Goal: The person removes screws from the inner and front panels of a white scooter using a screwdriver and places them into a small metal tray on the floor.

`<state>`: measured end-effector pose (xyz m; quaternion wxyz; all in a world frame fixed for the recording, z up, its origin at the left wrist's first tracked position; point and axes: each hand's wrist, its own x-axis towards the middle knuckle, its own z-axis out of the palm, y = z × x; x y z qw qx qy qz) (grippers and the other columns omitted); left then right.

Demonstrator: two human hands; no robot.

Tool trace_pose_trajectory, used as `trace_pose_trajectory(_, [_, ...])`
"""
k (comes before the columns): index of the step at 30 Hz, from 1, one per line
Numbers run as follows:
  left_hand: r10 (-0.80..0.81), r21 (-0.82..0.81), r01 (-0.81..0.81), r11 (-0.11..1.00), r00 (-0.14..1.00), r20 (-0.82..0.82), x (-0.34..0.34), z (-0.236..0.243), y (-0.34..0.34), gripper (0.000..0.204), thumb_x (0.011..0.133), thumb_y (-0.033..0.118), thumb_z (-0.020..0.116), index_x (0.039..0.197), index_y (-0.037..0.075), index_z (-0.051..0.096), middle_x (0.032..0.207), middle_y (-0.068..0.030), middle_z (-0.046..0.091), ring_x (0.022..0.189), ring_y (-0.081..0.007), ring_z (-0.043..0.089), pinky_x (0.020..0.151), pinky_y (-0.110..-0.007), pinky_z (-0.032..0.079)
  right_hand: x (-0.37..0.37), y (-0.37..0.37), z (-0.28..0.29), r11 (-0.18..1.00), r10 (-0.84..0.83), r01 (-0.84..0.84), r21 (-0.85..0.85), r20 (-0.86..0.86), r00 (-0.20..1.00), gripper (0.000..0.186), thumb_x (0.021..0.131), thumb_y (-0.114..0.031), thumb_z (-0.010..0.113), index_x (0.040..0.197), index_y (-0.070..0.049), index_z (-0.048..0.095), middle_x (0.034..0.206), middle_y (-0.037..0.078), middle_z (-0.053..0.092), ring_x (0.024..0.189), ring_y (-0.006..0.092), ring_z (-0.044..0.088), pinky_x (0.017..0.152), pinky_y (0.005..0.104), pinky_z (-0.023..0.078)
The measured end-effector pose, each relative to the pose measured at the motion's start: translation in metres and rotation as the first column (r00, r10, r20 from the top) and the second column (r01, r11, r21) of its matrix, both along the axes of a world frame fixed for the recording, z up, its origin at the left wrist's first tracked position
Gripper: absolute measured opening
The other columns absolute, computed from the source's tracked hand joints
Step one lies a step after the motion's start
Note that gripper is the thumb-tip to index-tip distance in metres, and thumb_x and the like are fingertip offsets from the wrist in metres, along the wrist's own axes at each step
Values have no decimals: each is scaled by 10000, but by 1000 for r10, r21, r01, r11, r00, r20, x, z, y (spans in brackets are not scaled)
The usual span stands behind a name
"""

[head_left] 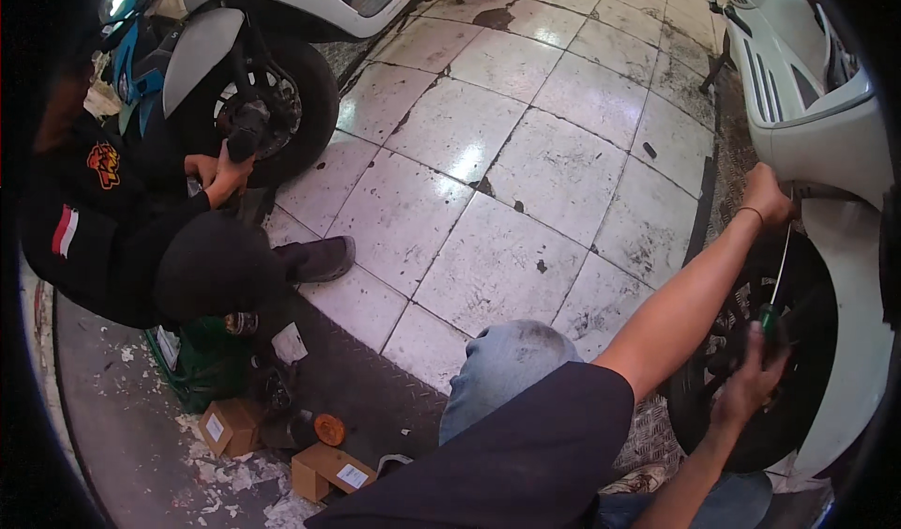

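At the right, my left hand (769, 196) is raised against the lower edge of a pale scooter's body (817, 153), its fingers curled; what they grip is hidden. Below it, my right hand (751, 377) is closed around the green handle of a screwdriver (769, 321). The long thin shaft points up toward my left hand, and its tip is lost near the panel's underside. Behind the screwdriver stands the scooter's black wheel (817, 341), beside a pale fender (859, 285).
At left a person in black (113, 219) crouches with both hands at another scooter's front wheel (314, 107). Cardboard boxes (232, 426), an orange round lamp (329, 429) and a green bag (211, 365) lie at lower left. White tiles (507, 266) span between the scooters.
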<state>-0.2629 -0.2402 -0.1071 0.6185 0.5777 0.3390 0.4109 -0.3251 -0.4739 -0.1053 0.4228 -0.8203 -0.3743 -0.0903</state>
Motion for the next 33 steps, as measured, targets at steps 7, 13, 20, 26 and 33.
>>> trace_pose_trajectory(7, [-285,-99,313,945,931,226,-5,0,0,299,657,108,755,880,-67,658,828,-122,684,733,-185,636,632,-344,520,33,13,20,895,446,-69,442,-891,87,428,969,-343,446,1259,-37,521,1019,108,647,766,185,625,697,270,498])
trace_pose_trajectory(13, [-408,-107,421,901,904,123,-11,3,3,440,590,205,827,895,-63,657,845,-132,684,732,-194,646,684,-342,532,66,35,26,988,127,-148,52,-821,557,277,903,-185,595,1131,-28,605,886,66,642,706,138,593,601,241,470])
trace_pose_trajectory(20, [-246,3,247,969,965,-88,1,-1,12,506,518,281,876,832,-48,655,795,-110,685,729,-169,668,699,-299,529,60,66,49,978,-24,-113,-178,-624,781,294,918,-251,525,1023,0,636,801,80,641,762,188,598,695,331,460])
trace_pose_trajectory(26, [-312,575,428,697,904,-294,-6,-33,40,458,584,238,844,858,-71,645,770,-101,677,733,-158,667,664,-295,532,58,83,46,931,116,-329,-155,-731,673,301,913,-214,516,1071,33,581,810,102,649,716,196,598,617,342,462])
trace_pose_trajectory(33, [-187,90,203,975,970,-156,1,-4,10,380,587,168,845,811,-72,653,750,-148,662,673,-237,656,578,-360,532,66,83,42,870,-47,-55,-490,-193,980,269,884,-204,609,802,52,610,651,100,575,604,146,532,572,328,422])
